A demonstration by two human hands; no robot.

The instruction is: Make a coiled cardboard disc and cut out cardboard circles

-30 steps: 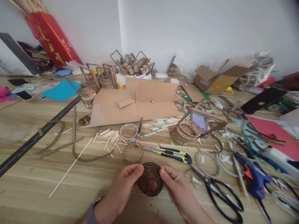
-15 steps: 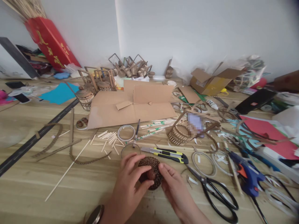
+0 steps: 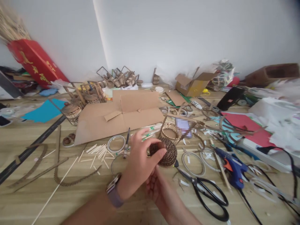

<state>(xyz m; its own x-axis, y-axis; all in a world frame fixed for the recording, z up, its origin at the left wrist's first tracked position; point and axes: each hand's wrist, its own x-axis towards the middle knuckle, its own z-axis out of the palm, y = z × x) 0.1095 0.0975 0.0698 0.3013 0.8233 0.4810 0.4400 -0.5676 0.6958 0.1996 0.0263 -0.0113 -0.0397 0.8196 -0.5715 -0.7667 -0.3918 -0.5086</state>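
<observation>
Plainly the work in hand is the coiled cardboard dome (image 3: 167,154), held up off the wooden surface (image 3: 35,200), on the near side of the flattened cardboard sheet (image 3: 122,115) and towards its right end; the dome reads as fully wound, a tight ribbed spiral of corrugated strip with no loose tail that I can see, so the winding itself looks done; whether it is glued, I cannot tell.

The left hand (image 3: 138,159) curls round the dome's left side, thumb pressed on the top of it and the other fingers half spread, one lifted clear; the right hand (image 3: 156,187) lies beneath, nearer the person than the sheet, largely hidden by the left, and seems to cup the dome from below; how firmly it grips I cannot tell.

Nothing is fixed to the dome yet: no frame, no handle, no base, unlike the finished lantern-like baskets (image 3: 70,112) at the sheet's left edge; the blue glue gun (image 3: 231,167) and the black scissors (image 3: 203,195) lie untouched, well to the right of the sheet and nearer the person; short cut sticks (image 3: 98,151) and a thin ring (image 3: 116,143) lie loose just in front of the sheet.
</observation>
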